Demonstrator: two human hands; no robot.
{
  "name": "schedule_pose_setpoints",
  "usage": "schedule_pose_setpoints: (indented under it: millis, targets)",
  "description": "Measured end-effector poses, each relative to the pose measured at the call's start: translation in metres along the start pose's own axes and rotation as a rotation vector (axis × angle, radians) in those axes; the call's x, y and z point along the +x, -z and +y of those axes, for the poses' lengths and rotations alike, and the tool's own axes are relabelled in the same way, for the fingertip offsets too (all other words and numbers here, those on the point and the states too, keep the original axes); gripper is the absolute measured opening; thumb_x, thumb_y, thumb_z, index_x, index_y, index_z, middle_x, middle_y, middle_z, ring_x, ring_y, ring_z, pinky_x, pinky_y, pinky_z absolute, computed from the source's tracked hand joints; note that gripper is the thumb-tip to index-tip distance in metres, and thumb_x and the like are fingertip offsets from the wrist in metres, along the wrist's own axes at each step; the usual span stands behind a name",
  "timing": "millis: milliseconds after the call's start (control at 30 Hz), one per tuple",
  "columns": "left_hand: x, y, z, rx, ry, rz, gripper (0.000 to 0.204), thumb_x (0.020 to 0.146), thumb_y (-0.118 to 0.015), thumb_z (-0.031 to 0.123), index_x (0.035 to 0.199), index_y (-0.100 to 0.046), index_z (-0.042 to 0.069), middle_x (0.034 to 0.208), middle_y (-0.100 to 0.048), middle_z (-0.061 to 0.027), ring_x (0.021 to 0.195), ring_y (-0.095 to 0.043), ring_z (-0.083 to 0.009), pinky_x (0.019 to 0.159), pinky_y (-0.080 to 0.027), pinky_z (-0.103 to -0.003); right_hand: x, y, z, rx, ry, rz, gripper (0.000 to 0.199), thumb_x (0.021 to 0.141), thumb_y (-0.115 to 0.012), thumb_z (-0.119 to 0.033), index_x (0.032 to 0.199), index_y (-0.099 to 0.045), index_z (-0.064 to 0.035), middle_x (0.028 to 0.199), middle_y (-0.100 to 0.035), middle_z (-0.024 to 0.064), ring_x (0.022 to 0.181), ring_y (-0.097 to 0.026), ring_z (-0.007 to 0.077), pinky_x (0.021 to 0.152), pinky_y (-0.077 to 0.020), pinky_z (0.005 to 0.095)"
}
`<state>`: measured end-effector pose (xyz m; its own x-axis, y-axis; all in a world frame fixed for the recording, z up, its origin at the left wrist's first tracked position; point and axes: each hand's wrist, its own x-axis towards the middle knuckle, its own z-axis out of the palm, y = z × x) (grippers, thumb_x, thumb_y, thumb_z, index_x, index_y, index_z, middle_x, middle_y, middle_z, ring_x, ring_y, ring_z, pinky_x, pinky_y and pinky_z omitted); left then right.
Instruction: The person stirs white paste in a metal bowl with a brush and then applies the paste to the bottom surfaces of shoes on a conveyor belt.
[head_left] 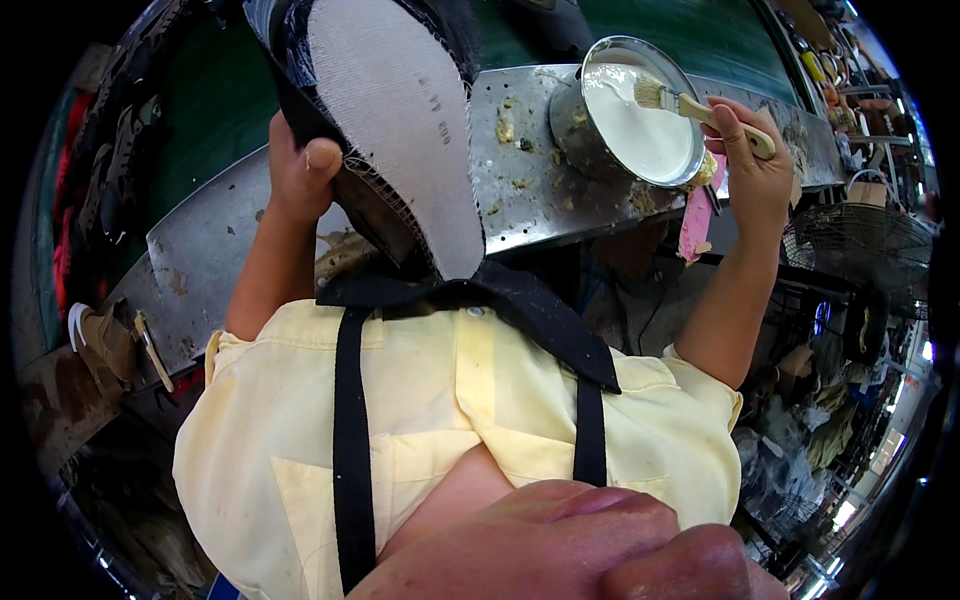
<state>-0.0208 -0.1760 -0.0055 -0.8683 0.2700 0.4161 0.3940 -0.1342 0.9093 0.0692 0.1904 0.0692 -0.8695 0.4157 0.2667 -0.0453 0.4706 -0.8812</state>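
Head view, looking down over the person's pale yellow shirt (440, 400) and black apron straps (352, 420). The left hand (300, 165) is closed around a lasted shoe upper (390, 130), held sole-up with its grey fabric insole facing the camera; the thumb lies along the black edge of the upper. The right hand (750, 160) is clamped on the pale handle of a glue brush (690, 105), whose bristles rest in the white adhesive of a round metal pot (625, 110). The pot stands on a metal bench ledge (520, 190) spattered with dried yellowish glue. The two hands are well apart, the shoe to the left of the pot. A tan shoe (105, 340) lies on the ledge at far left.
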Motion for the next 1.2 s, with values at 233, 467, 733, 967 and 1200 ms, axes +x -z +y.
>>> schedule_pose_setpoints:
  millis: [233, 467, 733, 967, 1200]
  targets:
    - [-0.001, 0.003, -0.006, -0.067, 0.017, 0.017, 0.085, 0.071, -0.059, 0.068, 0.113, -0.051, -0.006, 0.106, -0.059, -0.0094, 0.096, -0.054, -0.0171, 0.084, -0.042, -0.029, 0.007, -0.014, 0.022, -0.197, 0.037, -0.021, 0.023, 0.081, -0.07, -0.023, 0.091, -0.069, -0.0033, 0.082, -0.065, 0.0023, 0.072, -0.058, 0.0089, 0.065, -0.0452, 0.0202]
    - [-0.003, 0.013, -0.01, -0.012, 0.048, -0.088, 0.091, 0.074, -0.056, 0.064, 0.133, -0.032, -0.001, 0.127, -0.044, -0.0154, 0.113, -0.047, -0.0272, 0.094, -0.039, -0.039, 0.011, -0.019, 0.029, -0.043, -0.088, -0.057, 0.027, 0.083, -0.067, -0.029, 0.092, -0.069, -0.0029, 0.081, -0.065, 0.0024, 0.069, -0.055, 0.0071, 0.06, -0.0402, 0.0182]
    - [-0.005, 0.018, -0.02, 0.009, 0.045, -0.058, 0.093, 0.074, -0.055, 0.066, 0.134, -0.03, -0.001, 0.129, -0.043, -0.0158, 0.115, -0.046, -0.0284, 0.095, -0.038, -0.04, 0.009, -0.012, 0.032, 0.107, -0.236, -0.032, 0.035, 0.083, -0.065, -0.037, 0.09, -0.069, -0.0034, 0.077, -0.064, 0.0037, 0.067, -0.057, 0.007, 0.055, -0.0368, 0.0178]
    - [-0.003, 0.017, -0.016, 0.007, 0.079, -0.081, 0.096, 0.073, -0.054, 0.068, 0.134, -0.029, -0.001, 0.129, -0.042, -0.0167, 0.114, -0.046, -0.0292, 0.094, -0.039, -0.041, 0.006, -0.002, 0.041, 0.239, -0.255, 0.078, 0.037, 0.084, -0.064, -0.036, 0.089, -0.068, -0.0005, 0.078, -0.064, 0.0037, 0.065, -0.057, 0.007, 0.054, -0.037, 0.0176]
    - [-0.003, 0.014, -0.013, 0.0, 0.082, -0.077, 0.094, 0.074, -0.053, 0.068, 0.134, -0.029, 0.0, 0.129, -0.042, -0.0165, 0.115, -0.046, -0.0292, 0.094, -0.039, -0.041, 0.01, 0.021, 0.046, 0.432, -0.253, 0.25, 0.036, 0.085, -0.063, -0.035, 0.09, -0.067, 0.0004, 0.077, -0.065, 0.0048, 0.062, -0.058, 0.0076, 0.052, -0.0383, 0.0179]
